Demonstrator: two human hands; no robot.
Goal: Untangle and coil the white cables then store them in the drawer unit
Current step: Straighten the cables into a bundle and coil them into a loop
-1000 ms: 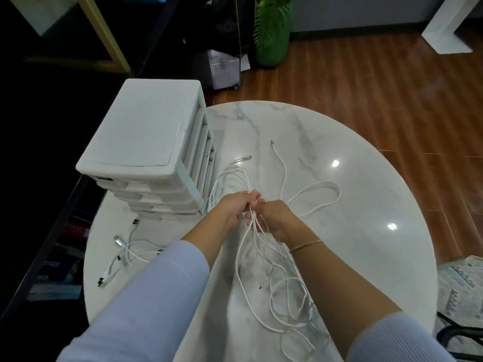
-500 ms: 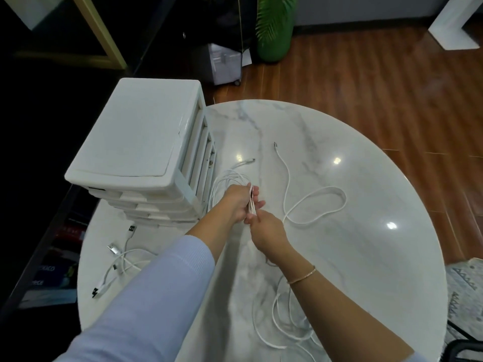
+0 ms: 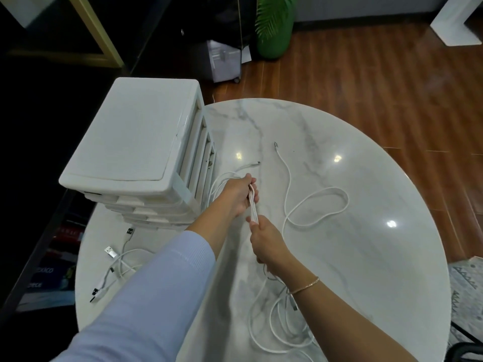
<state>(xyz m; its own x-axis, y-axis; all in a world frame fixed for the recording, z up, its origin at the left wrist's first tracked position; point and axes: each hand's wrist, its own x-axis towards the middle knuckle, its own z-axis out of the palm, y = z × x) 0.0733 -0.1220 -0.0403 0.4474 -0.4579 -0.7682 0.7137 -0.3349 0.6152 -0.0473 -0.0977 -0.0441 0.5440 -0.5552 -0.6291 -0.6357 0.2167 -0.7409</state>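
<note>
Now apart: left hand (image 3: 236, 195) gripping bundled cables (image 3: 253, 207), right hand (image 3: 266, 237) drawn back, pinching strands taut — straightening, coiling ahead.

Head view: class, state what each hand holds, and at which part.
Both hold the white cable bundle: the left hand grips its gathered strands at the upper end, the right hand grips the same strands just below.

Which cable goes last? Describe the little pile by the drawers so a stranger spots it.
Start at the white drawer unit on the round marble table's left side. Just in front of it, near the table edge, lies a small loose cable pile. Unlike the long strands held in both hands, it is untouched and shows a silver USB plug.
</note>
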